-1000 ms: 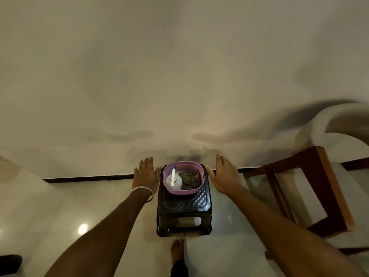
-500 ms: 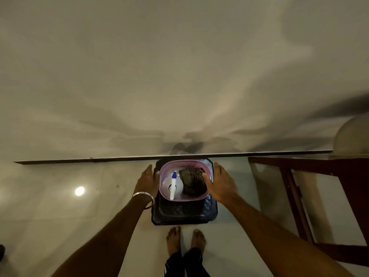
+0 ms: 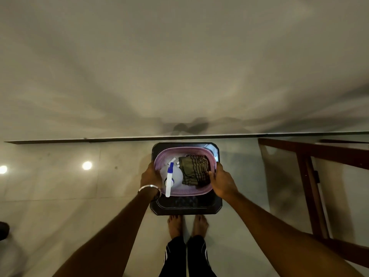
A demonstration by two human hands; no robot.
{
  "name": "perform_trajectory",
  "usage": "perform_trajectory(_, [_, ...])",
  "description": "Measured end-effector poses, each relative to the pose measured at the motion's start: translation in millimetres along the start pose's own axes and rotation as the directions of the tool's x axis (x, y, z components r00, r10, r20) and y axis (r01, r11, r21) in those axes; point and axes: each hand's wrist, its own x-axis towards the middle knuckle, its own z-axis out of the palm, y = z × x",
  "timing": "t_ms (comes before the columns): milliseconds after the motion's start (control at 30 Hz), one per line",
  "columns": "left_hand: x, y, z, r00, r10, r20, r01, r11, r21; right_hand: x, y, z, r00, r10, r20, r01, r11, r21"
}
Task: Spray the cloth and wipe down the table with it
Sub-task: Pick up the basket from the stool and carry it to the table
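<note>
The folded striped cloth (image 3: 196, 170) lies in the right half of the pink basket (image 3: 201, 191), and the spray bottle (image 3: 170, 177) lies in the left half, its long axis running toward the person. The basket sits on a black stool (image 3: 185, 207) on the floor. The right hand (image 3: 222, 181) grips the basket's right rim, its thumb over the edge and touching the cloth, so this hand is nearer the cloth. The left hand (image 3: 150, 176) grips the left rim just beside the bottle. A wooden frame (image 3: 311, 176) stands to the right.
</note>
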Motion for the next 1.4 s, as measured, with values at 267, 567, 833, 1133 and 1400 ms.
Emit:
perform_trajectory(267, [0,-1,-4,0.998,0.058,0.013,-0.059,0.992,0.113,1,-10,-1,1.000,0.023,-0.021,-0.024,0.997,-0.073])
perform_trajectory(567, [-18,23,-26,0.993,0.116,-0.001,-0.114,0.979,0.170,-25,-19,-29,0.997,0.011,-0.072,-0.016,0.997,-0.072])
perform_trajectory(833, [-50,67,-64,0.961,0.277,0.017,-0.273,0.933,0.236,-69,-28,-71,0.986,0.032,-0.162,-0.039,0.998,-0.045])
perform_trajectory(1133, [-110,125,-108,0.939,0.343,0.027,-0.338,0.907,0.251,-128,-34,-127,0.969,-0.026,-0.247,0.023,1.000,-0.013])
perform_trajectory(1400, [-173,158,-119,0.904,0.421,0.076,-0.425,0.867,0.260,-198,-15,-162,0.950,0.041,-0.310,-0.038,0.999,0.017])
